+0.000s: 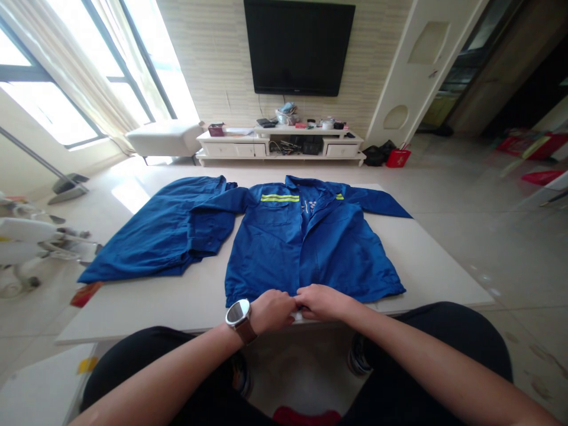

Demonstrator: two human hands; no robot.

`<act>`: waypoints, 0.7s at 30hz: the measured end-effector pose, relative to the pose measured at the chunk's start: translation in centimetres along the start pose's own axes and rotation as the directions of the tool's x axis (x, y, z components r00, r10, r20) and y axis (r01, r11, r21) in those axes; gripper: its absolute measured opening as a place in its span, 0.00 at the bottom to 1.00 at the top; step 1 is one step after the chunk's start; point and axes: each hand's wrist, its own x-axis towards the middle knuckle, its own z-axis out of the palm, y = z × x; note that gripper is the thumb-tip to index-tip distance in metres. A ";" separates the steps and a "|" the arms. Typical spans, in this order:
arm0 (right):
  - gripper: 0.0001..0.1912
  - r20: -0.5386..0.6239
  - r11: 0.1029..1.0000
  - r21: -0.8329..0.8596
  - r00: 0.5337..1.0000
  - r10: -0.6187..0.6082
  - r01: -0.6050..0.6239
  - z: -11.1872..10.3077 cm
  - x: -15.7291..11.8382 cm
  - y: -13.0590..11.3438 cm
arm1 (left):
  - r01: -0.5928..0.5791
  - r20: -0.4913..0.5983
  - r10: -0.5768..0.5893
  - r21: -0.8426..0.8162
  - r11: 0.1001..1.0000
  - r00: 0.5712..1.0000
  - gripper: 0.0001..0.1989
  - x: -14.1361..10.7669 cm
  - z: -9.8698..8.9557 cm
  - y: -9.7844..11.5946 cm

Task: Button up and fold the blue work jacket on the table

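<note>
1. Closest to the camera in the head view, see two bare forearms (pixel 399 340) slanting in over knees in black trousers (pixel 457 331), with a round-faced watch (pixel 238 312) on a brown strap at the left wrist.
2. See the left hand (pixel 275 310) and right hand (pixel 323 302) together, fingers curled and touching, at the bottom front of a blue jacket (pixel 275 254). Cannot tell a firm grip on the hem from a mere touch.
3. Find the jacket spread front side up on a white table (pixel 435 266), hem toward the knees, collar (pixel 295 182) pointing away, upper front gaping to show pale markings (pixel 309 206) inside.
4. Note a yellow-green strip (pixel 280 198) across the chest, one sleeve (pixel 386 202) laid out to the right, the other stretched left to meet a folded blue garment (pixel 146 231).
5. Past the table, see a low white cabinet (pixel 235 149) crowded with small items, beneath a dark television (pixel 299 47) on the wall.
6. Farther left, find a pale bench (pixel 164 141) by the windows; right of the cabinet, a red bag (pixel 398 157) just beside a black one (pixel 376 155).
</note>
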 end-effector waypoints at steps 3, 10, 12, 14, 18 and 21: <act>0.11 0.013 1.000 -0.009 1.000 0.003 -0.003 0.2 0.1 0.1 | 0.003 0.000 -0.003 0.008 1.000 1.000 0.11 0.1 0.1 0.1; 0.08 -0.019 0.998 0.070 1.000 -0.005 0.007 0.1 -0.5 0.6 | -0.026 -0.016 0.027 0.037 0.999 1.000 0.11 0.0 -0.2 0.1; 0.07 -0.038 0.988 0.157 0.999 0.010 -0.004 -0.4 -0.8 0.8 | -0.040 -0.015 0.040 0.036 0.999 0.999 0.11 -0.1 -0.3 0.0; 0.06 -0.056 0.973 0.228 0.998 0.038 -0.024 -0.8 -1.1 1.0 | -0.044 -0.001 0.044 0.026 0.999 0.999 0.11 -0.2 -0.4 -0.2; 0.13 -0.057 0.947 0.312 0.993 0.103 -0.080 -1.1 -1.2 1.3 | -0.048 0.001 0.048 -0.015 0.999 0.999 0.13 -0.5 -0.7 -0.3; 0.11 -0.061 0.946 0.307 0.989 0.133 -0.108 -1.1 -1.1 1.4 | -0.041 0.001 0.041 -0.033 0.999 0.999 0.13 -0.6 -0.7 -0.4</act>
